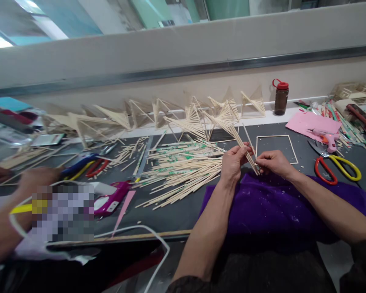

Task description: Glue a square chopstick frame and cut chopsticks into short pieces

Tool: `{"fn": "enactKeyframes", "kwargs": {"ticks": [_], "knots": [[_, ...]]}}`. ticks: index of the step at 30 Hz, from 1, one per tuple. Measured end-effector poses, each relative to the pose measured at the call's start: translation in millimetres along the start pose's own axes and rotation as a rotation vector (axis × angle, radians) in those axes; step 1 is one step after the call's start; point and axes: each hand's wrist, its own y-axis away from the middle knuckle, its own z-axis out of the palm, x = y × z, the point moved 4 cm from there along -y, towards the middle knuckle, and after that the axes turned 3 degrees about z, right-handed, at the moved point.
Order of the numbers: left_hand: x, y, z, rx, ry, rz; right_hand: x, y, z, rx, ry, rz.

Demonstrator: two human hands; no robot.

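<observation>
Stick bundle [240, 141], raised by the purple cloth [262, 211], looks light and stiff, its thin rods probably brittle; grip gently near the gathered lower end, where the left hand [232, 162] clasps it. The right hand [275, 162] pinches a single stick [249, 138] beside it.

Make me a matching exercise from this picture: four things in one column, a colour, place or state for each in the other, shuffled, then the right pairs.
Things
1. Left hand
2. Square frame
3. Bottle
4. Cloth

Descriptions
A. lying on the dark tabletop
B. purple
C. gripping wooden sticks
D. upright, red-capped

Pairs: 1-C, 2-A, 3-D, 4-B
</observation>
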Motion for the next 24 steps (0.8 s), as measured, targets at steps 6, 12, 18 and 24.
{"fn": "enactKeyframes", "kwargs": {"ticks": [6, 12, 18, 24], "knots": [[14, -8, -15.2, 0.102, 0.049, 0.069, -10, 2, -11, 0.016, 0.152, -0.047], [35, -9, -30.4, 0.212, 0.133, 0.244, -35, 19, -23, -0.052, 0.399, -0.129], [56, 0, -37.3, 0.300, 0.112, 0.459, -20, 54, -35, -0.282, 0.792, -0.145], [66, 8, -37.0, 0.338, 0.052, 0.561, -12, 56, -43, -0.339, 1.136, -0.170]]}}
